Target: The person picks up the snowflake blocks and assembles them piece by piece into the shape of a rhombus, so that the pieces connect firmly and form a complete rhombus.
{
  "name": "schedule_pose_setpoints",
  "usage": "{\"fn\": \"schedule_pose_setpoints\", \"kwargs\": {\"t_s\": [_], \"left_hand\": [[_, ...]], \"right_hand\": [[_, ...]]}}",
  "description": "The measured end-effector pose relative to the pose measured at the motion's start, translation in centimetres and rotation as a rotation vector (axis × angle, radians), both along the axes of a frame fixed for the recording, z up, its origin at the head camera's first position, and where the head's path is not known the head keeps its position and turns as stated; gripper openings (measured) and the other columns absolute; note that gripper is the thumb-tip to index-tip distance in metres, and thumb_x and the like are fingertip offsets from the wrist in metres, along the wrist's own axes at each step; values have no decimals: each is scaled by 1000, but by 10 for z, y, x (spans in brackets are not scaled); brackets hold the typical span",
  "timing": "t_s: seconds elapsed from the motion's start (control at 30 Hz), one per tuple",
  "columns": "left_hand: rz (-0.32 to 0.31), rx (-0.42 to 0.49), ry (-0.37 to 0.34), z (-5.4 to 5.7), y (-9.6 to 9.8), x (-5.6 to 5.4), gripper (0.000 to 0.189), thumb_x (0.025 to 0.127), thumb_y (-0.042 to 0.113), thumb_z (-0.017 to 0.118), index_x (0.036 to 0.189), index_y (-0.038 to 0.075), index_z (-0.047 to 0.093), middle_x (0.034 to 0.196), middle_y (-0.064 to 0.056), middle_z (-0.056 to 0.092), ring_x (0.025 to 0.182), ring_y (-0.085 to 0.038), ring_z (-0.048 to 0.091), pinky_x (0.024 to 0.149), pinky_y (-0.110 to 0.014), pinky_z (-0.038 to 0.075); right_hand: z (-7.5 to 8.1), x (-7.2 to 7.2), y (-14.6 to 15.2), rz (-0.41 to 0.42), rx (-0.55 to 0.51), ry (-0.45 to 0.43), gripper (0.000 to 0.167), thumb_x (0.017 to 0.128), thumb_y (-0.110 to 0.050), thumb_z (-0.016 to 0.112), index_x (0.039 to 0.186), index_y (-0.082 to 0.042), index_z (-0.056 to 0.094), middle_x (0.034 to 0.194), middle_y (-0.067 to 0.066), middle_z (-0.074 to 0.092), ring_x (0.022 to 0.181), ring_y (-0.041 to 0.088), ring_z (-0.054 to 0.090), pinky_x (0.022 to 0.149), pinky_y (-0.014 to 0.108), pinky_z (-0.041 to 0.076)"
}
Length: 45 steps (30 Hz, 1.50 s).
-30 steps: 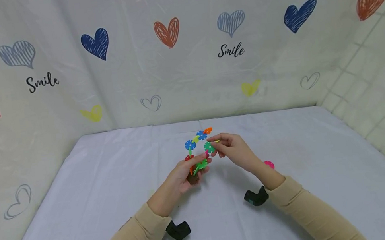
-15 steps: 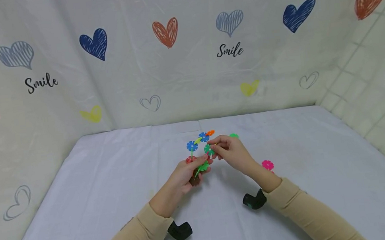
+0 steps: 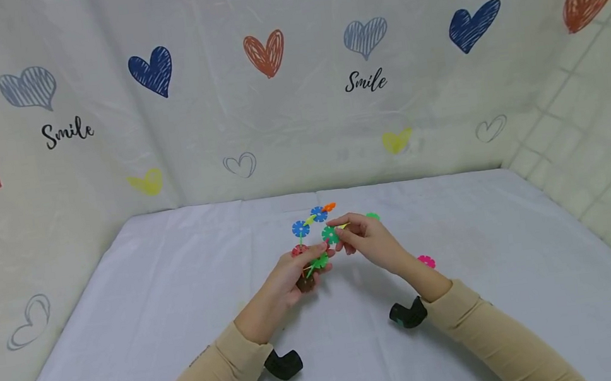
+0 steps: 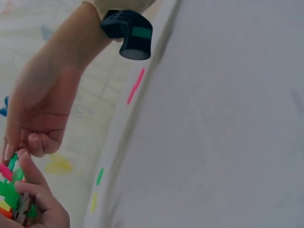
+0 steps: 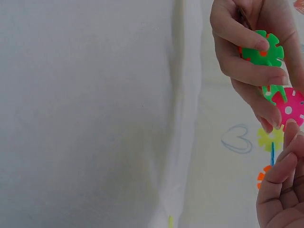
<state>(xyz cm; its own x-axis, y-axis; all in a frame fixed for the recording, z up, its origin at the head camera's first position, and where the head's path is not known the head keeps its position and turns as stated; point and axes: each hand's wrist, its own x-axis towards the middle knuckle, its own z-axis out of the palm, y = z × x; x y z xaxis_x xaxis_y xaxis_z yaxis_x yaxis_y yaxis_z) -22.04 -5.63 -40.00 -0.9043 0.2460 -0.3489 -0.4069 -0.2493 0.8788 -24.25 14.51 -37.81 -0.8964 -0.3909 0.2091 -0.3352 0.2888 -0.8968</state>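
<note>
Over the bench (image 3: 182,301), the left hand (image 3: 286,278) grips a joined disc chain (image 3: 301,228); the right hand (image 3: 370,240) pinches a yellow disc (image 3: 344,226) between its fingers. A pink disc (image 3: 427,261) and green disc (image 3: 373,216) lie unjoined.

"Smile" (image 3: 365,81) stands twice in black on the white backdrop (image 3: 307,114).

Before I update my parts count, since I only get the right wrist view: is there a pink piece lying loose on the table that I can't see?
Observer: Yes, the head view shows at least one pink disc there, partly hidden by the right forearm.
Operator: Any loose green one too?
Observer: Yes, a green disc peeks out behind the right hand.
Operator: And what shows beside that hand's fingertips?
Observer: In the head view, a teal-green disc, its flat face toward the camera.
</note>
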Motion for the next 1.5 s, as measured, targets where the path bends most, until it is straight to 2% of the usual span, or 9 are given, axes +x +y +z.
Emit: {"fn": "schedule_pose_setpoints", "kwargs": {"t_s": [0.13,0.3,0.47,0.63,0.77,1.03,1.3,1.4,1.5], "left_hand": [[15,28,-33,2,-1,-1,48,97,44,70,130,9,66,94,-5,75,70,-9,69,55,-15,47],[19,86,-52,4,-3,-1,58,104,55,48,152,21,50,106,-1,74,76,-13,72,64,-21,49],[-1,110,10,5,-5,-3,53,107,44,44,147,12,52,123,-10,71,86,-17,72,67,-28,51],[13,170,34,5,-6,-4,46,103,30,46,137,1,54,138,-18,62,97,-23,70,73,-34,57],[32,195,13,7,-6,-5,40,103,27,52,131,0,57,130,-16,66,107,-29,70,80,-36,59],[58,149,-12,6,-5,-5,35,102,16,61,130,-5,56,112,-9,70,87,-18,73,81,-28,59],[131,142,-25,4,-6,-5,36,100,9,56,135,-2,58,129,-15,65,86,-19,74,82,-28,58],[146,148,-27,4,-6,-5,30,100,9,55,128,-1,60,123,-12,66,86,-20,73,81,-27,58],[178,162,-33,4,-7,-5,20,101,13,57,117,1,61,105,-6,68,87,-18,71,76,-24,56]], "right_hand": [[1,0,1,13,4,-7,30,105,-10,58,133,0,63,88,12,72,73,21,59,70,34,53],[4,1,1,18,8,2,30,105,-9,58,133,1,63,88,13,72,74,28,59,70,34,54],[6,2,1,16,24,6,30,105,-9,58,133,2,63,87,15,71,74,27,60,70,36,54],[5,1,2,20,52,6,31,105,-10,59,133,2,63,89,24,69,78,42,60,70,36,53],[6,0,2,35,62,8,30,104,-11,60,132,0,64,89,26,69,80,49,58,70,37,53],[9,-2,7,84,87,1,31,105,-13,59,134,0,63,93,25,69,80,48,58,74,41,53],[5,-26,37,-51,94,-35,32,105,-15,58,134,-3,64,101,22,69,86,43,61,80,40,55],[4,-37,48,-99,106,-57,33,106,-15,57,136,-2,62,107,25,68,90,45,61,83,40,55],[4,-46,58,-133,148,-66,34,107,-14,56,136,1,61,112,27,68,91,42,62,84,41,55]]}}
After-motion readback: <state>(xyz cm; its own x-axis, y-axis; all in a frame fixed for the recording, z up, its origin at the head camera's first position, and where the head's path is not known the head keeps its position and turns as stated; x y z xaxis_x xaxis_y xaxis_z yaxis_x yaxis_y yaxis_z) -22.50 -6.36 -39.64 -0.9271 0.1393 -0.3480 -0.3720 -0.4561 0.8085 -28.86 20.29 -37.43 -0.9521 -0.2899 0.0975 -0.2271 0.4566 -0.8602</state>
